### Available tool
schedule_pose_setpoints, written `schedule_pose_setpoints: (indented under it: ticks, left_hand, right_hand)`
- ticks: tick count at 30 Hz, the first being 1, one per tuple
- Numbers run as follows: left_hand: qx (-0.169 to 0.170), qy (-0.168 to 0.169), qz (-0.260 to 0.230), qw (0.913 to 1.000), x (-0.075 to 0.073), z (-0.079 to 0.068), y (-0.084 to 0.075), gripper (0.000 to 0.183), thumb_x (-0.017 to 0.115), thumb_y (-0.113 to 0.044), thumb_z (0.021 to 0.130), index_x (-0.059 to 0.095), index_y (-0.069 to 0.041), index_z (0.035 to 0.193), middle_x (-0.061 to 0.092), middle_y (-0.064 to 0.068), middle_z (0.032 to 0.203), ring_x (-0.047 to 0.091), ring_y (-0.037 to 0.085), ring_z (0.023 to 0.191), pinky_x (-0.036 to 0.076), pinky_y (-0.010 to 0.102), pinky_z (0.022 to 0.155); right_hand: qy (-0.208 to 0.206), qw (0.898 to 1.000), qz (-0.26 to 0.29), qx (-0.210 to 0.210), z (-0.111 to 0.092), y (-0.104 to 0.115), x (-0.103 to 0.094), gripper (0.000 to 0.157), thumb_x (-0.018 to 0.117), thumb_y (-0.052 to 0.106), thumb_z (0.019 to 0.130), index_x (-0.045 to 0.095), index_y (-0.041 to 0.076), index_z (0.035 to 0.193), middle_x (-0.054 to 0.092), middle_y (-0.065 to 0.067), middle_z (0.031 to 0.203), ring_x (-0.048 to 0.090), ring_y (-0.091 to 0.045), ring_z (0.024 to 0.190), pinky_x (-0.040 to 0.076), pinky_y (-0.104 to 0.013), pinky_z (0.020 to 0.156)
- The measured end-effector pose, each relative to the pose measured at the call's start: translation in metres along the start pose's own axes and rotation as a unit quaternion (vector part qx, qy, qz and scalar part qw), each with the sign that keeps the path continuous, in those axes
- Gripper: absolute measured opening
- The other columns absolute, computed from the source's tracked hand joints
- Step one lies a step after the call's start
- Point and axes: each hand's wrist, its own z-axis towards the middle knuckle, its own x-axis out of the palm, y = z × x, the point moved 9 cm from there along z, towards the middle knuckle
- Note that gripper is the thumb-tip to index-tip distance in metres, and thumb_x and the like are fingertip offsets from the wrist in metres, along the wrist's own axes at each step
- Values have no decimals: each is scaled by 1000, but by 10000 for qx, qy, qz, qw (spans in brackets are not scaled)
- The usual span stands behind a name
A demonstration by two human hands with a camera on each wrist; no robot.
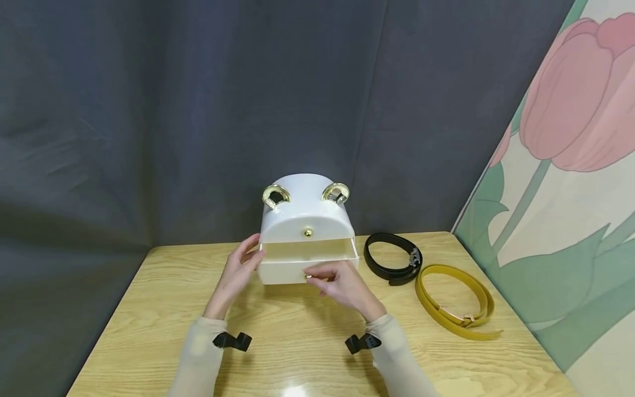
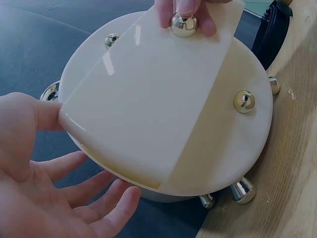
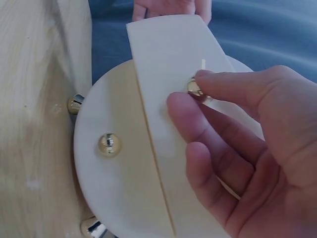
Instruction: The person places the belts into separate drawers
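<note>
A white rounded drawer box [image 1: 306, 193] with two gold rings on top stands at the back of the table. Its middle drawer [image 1: 280, 272] is pulled out, showing a bare cream inside. Thumb and index finger of my right hand [image 1: 342, 281] pinch the gold knob [image 3: 194, 88] on that drawer's front. My left hand [image 1: 239, 270] is at the box's left side, its thumb against the drawer's edge and its other fingers spread loosely beside the body. Another gold knob [image 1: 308, 232] sits on the section above, and a lower one [image 2: 244, 101] below.
Right of the box lies a coiled black belt [image 1: 384, 272] with a metal buckle. Nearer the table's right edge is a coiled yellow belt [image 1: 488, 300]. A dark curtain [image 1: 238, 110] hangs right behind the box. Short gold feet [image 2: 243, 191] hold the box off the wooden table [image 1: 163, 309].
</note>
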Motion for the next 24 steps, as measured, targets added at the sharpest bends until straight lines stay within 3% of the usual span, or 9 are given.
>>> schedule_pose_setpoints:
  ticks: [7, 13, 18, 24]
  left_hand:
    - [-50, -101, 67, 9999, -7, -3, 3, 58, 55, -21, 112, 36, -11, 166, 35, 14, 172, 43, 38, 154, 43, 49, 117]
    - [13, -39, 106, 9999, -11, -3, 1, 59, 56, -22, 112, 35, -10, 166, 34, 15, 173, 42, 39, 154, 43, 51, 119]
    - [0, -162, 201, 9997, -16, -3, 1, 57, 56, -22, 112, 38, -12, 165, 37, 15, 171, 43, 40, 153, 44, 54, 119]
    - [60, -17, 164, 9998, -6, 1, -1, 57, 56, -22, 112, 38, -9, 165, 38, 16, 170, 45, 40, 152, 46, 50, 117]
  right_hand:
    - [318, 9995, -32, 57, 0, 5, 6, 23, 77, 10, 99, 81, 6, 121, 81, -14, 114, 76, -7, 72, 63, -24, 65]
    - [355, 9990, -94, 269, 0, 10, 8, 23, 76, 8, 99, 81, 7, 121, 82, -13, 110, 76, -17, 67, 58, -22, 56]
    - [469, 9980, 64, 417, -1, 15, 11, 24, 76, 9, 99, 80, 5, 122, 81, -16, 114, 78, -19, 71, 61, -22, 61]
    - [495, 9965, 275, 607, -6, 10, 4, 22, 77, 7, 98, 81, 4, 119, 81, -18, 114, 77, -18, 69, 63, -23, 65]
